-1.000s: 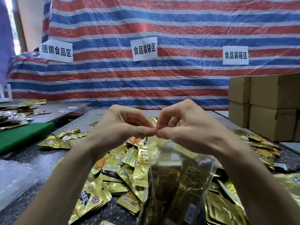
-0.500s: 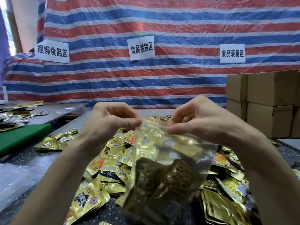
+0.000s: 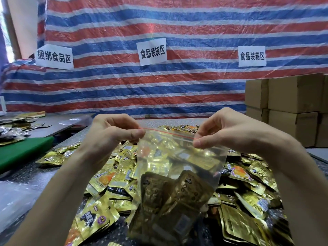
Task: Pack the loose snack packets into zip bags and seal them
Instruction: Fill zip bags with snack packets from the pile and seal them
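1. Left hand [image 3: 113, 137]: fingers [image 3: 136, 134] pinch zip bag [image 3: 179, 167] top-left corner.
2. Right hand [image 3: 230, 132]: pinches top-right corner, on red zip line [image 3: 168, 133].
3. Bag, part filled, hangs between hands, above snack packets [image 3: 115, 176] on counter [image 3: 44, 173].

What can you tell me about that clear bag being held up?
The zip bag is thin clear plastic with a red strip along its top edge. It hangs upright above the pile of loose packets, slightly crinkled, with gold packets bunched in its lower half. The left hand pinches its top left corner, the right hand its top right. Whether it is fully sealed cannot be told.
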### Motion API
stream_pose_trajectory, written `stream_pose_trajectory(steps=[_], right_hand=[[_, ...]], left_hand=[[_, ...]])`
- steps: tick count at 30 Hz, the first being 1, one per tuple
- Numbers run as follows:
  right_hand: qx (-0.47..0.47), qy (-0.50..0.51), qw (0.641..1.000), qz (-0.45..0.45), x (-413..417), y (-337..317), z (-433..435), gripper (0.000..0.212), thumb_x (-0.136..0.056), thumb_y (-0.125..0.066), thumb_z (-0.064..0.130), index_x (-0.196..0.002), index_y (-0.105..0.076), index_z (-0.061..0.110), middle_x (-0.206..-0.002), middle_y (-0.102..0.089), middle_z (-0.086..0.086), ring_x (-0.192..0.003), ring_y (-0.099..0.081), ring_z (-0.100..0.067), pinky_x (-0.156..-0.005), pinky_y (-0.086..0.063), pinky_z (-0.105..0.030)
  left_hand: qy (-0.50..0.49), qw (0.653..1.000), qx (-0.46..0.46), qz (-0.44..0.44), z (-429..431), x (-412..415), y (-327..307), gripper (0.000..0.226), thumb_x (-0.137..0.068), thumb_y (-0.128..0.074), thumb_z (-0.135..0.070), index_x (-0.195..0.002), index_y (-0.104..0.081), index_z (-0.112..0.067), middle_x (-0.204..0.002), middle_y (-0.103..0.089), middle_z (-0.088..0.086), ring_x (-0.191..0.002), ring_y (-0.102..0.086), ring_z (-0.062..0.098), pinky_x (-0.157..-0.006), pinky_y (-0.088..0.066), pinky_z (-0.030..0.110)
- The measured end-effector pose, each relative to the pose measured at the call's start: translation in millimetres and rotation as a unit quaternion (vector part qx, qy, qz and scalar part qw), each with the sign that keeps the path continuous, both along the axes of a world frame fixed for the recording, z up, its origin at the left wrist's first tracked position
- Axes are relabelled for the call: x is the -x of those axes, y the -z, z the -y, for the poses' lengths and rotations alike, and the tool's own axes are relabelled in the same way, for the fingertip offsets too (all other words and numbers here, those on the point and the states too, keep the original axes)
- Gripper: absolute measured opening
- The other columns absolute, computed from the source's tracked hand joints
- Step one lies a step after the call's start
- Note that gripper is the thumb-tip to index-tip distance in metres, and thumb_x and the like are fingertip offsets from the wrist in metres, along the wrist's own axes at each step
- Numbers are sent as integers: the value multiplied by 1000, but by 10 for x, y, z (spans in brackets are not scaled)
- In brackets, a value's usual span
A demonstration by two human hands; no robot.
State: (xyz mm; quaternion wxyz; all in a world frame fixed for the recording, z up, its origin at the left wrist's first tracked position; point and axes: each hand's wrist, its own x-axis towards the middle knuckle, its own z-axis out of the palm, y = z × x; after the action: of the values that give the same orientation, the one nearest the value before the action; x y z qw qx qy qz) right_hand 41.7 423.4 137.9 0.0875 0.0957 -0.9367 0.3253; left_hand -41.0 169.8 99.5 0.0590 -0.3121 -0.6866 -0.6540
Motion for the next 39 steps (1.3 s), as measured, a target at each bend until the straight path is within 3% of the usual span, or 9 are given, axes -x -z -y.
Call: stream_pose_trajectory(steps=[2,6,12,16,18,29,31,35,39], right_hand=[[-4,1,1000,6,-5,-3,-49,9,-81,-82,27,-75,-80,20,-83,-77,-1,-88,-70,-22,-88,-51,-43],[-6,-4,1000,28,-4,4,-119,8,-80,-81,27,-74,-80,22,-81,-77,2,-77,-67,-10,-81,-50,-35],[-13,-3,999,36,-9,1,-218,8,-82,-79,29,-76,-81,23,-81,-76,-2,-80,-65,-18,-93,-52,-53],[-7,-7,999,41,0,8,-250,18,-82,-79,32,-76,-79,15,-75,-72,-9,-69,-58,-15,-73,-52,-44],[-5,-9,999,46,2,14,-259,21,-82,-79,32,-74,-78,13,-68,-68,-3,-64,-57,-11,-67,-48,-35],[-42,-47,993,98,-91,-23,-250,22,-90,-67,42,-73,-69,27,-62,-62,12,-58,-52,-3,-60,-43,-22],[-45,-64,993,86,-169,-69,-227,26,-86,-64,48,-73,-69,26,-67,-63,10,-63,-54,-5,-64,-45,-25],[27,-75,997,-17,-295,-144,-176,24,-87,-65,39,-80,-71,17,-92,-76,-3,-91,-69,-25,-90,-55,-54],[101,-41,994,31,-328,-6,-124,58,-72,-73,55,-104,-61,8,-99,-77,-2,-90,-74,-21,-78,-63,-43]], left_hand=[[-5,1000,-2,2,15,11,4,9,-66,-73,-8,-71,-73,-1,-70,-68,12,-67,-62,18,-63,-53,23],[-16,1000,-4,6,36,21,12,9,-63,-74,-9,-69,-74,-3,-71,-67,14,-67,-61,20,-65,-52,27],[-25,1000,-12,13,92,50,15,10,-61,-74,-9,-69,-74,-2,-72,-67,17,-66,-61,20,-63,-52,25],[-29,999,-16,8,112,56,3,13,-59,-74,-10,-69,-75,-2,-71,-68,15,-65,-63,18,-59,-54,20],[-33,999,-14,7,115,57,1,11,-60,-73,-9,-69,-74,-2,-70,-68,14,-64,-63,17,-61,-53,23],[-42,999,7,5,110,38,-27,10,-63,-73,-9,-70,-75,-2,-74,-70,16,-65,-63,18,-66,-50,29],[-41,999,2,8,100,17,-39,10,-63,-73,-9,-70,-74,-2,-73,-69,16,-64,-62,18,-65,-50,30],[-17,1000,5,2,96,-60,-104,10,-66,-72,-16,-71,-74,-7,-72,-68,12,-63,-62,19,-62,-49,30],[41,998,54,-13,-24,-153,-117,12,-74,-72,-19,-79,-71,-8,-75,-68,10,-66,-64,19,-56,-51,24]])
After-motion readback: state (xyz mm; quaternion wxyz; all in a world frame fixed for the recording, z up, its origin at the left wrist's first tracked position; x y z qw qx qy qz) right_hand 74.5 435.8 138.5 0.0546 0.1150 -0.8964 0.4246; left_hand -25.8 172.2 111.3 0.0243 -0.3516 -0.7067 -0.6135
